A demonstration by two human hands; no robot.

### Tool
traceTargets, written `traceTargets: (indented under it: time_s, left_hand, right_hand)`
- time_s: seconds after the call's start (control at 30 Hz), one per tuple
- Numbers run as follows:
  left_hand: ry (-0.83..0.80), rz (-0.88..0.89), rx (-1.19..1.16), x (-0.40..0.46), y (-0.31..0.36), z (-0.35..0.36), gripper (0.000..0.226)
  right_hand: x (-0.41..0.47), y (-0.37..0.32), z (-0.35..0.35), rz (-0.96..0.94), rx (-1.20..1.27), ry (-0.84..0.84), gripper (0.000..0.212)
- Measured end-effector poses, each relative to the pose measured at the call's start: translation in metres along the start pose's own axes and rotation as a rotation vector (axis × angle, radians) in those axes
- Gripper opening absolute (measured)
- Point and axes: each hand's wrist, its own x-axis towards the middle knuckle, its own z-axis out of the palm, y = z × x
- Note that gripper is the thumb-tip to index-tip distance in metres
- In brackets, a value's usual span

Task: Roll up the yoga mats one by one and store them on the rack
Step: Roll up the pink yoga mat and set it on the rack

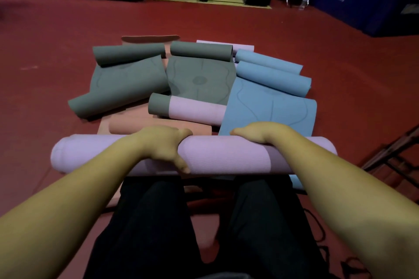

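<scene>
Pink mat roll [222,156] lies across the knees, left hand [163,145] and right hand [260,132] both curled over it; loosened grip risks it springing open.

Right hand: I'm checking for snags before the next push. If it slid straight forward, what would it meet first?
Probably the flat blue mat, which lies just past the right hand beyond the pink roll. Depth is hard to judge.
</scene>
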Motion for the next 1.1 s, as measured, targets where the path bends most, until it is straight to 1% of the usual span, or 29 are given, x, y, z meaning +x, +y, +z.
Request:
traceTargets:
  time_s: [0.07,0.13,0.23,0.3,0.4,0.47,0.57,0.67,0.73,0.8,0.87,0.9,0.97,1.0,1.03,1.1]
  left_hand:
    - [-0.045,-0.004,-0.083,0.008,-0.002,0.001,0.089]
    - [-0.101,-0.01,-0.175,0.015,-0.007,-0.003,0.089]
    - [-0.185,-0.022,-0.298,0.027,-0.018,-0.005,0.085]
    - [-0.223,-0.019,-0.36,0.033,-0.024,-0.006,0.081]
    - [-0.271,-0.039,-0.492,0.04,-0.027,-0.009,0.075]
    - [-0.34,-0.081,-0.603,0.044,-0.028,-0.011,0.075]
    - [-0.414,-0.097,-0.683,0.051,-0.031,-0.012,0.093]
    - [-0.418,-0.105,-0.698,0.054,-0.032,-0.011,0.1]
    - [-0.381,-0.105,-0.715,0.051,-0.031,-0.011,0.095]
    - [-0.287,-0.089,-0.681,0.047,-0.029,-0.01,0.083]
    - [-0.124,-0.047,-0.524,0.042,-0.029,-0.007,0.082]
    - [-0.039,-0.029,-0.406,0.038,-0.028,-0.005,0.086]
    - [0.104,-0.028,-0.2,0.029,-0.027,0.003,0.104]
    - [0.163,-0.037,-0.128,0.024,-0.026,0.01,0.111]
    - [0.223,-0.045,-0.067,0.02,-0.023,0.016,0.114]
    - [0.366,-0.055,0.049,0.013,-0.016,0.032,0.1]
  right_hand:
    - [0.003,-0.001,0.001,0.004,0.014,0.012,0.06]
    - [0.007,0.0,0.002,-0.003,-0.054,0.086,0.063]
    - [0.013,0.003,0.007,-0.046,-0.12,0.349,0.052]
    - [0.009,0.005,0.011,-0.069,-0.105,0.465,0.051]
    - [0.003,0.011,0.023,-0.091,-0.112,0.544,0.055]
    - [0.0,0.015,0.035,-0.097,-0.139,0.564,0.058]
    - [-0.001,0.018,0.052,-0.104,-0.237,0.609,0.061]
    - [0.003,0.015,0.052,-0.079,-0.23,0.659,0.061]
    - [0.006,0.014,0.049,-0.071,-0.216,0.661,0.061]
    - [0.009,0.014,0.048,-0.072,-0.212,0.664,0.061]
    - [0.013,0.015,0.047,-0.071,-0.209,0.656,0.062]
    - [0.013,0.015,0.046,-0.07,-0.203,0.649,0.062]
    - [0.016,0.014,0.043,-0.058,-0.184,0.622,0.063]
    - [0.017,0.014,0.042,-0.051,-0.177,0.604,0.063]
    - [0.017,0.014,0.04,-0.044,-0.175,0.587,0.064]
    - [0.019,0.013,0.037,-0.032,-0.164,0.542,0.065]
